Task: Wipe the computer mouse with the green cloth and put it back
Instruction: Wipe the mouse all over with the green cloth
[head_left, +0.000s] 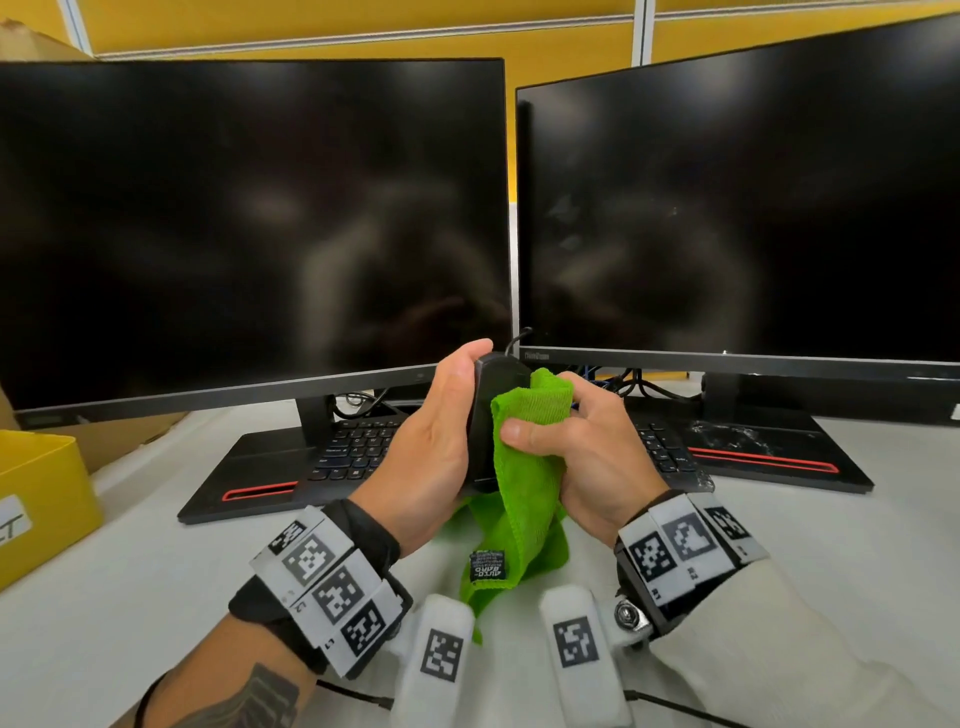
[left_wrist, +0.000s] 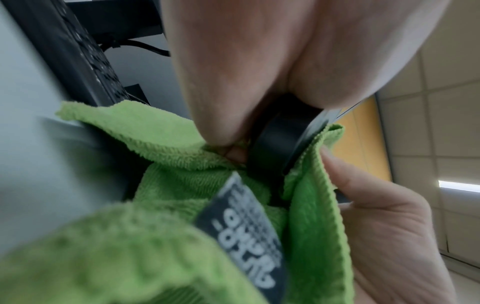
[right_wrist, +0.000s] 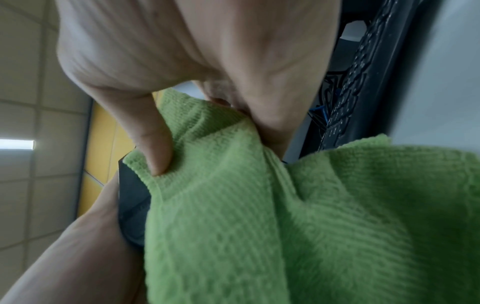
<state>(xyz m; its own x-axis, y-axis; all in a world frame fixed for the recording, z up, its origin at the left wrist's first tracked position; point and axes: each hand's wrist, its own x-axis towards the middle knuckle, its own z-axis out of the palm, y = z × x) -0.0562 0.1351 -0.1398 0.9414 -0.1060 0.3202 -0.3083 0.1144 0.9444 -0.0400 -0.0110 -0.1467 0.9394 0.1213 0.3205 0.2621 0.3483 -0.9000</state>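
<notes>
A black wired computer mouse (head_left: 488, 410) is held up on edge above the desk, in front of the gap between the two monitors. My left hand (head_left: 441, 431) grips it from the left, thumb over its top end. My right hand (head_left: 566, 447) holds the green cloth (head_left: 524, 467) bunched against the mouse's right side, thumb pressing the cloth on. The cloth's tail with a black label (head_left: 487, 565) hangs down to the table. In the left wrist view the mouse (left_wrist: 275, 148) shows between palm and cloth (left_wrist: 166, 185). In the right wrist view the cloth (right_wrist: 285, 205) covers most of the mouse (right_wrist: 132, 205).
Two dark monitors (head_left: 249, 223) (head_left: 743, 208) stand close behind the hands. A black keyboard (head_left: 358, 447) and red-striped monitor bases (head_left: 763, 457) lie under them, with cables (head_left: 639, 384) behind. A yellow box (head_left: 36, 499) sits at the left edge of the white table (head_left: 145, 587).
</notes>
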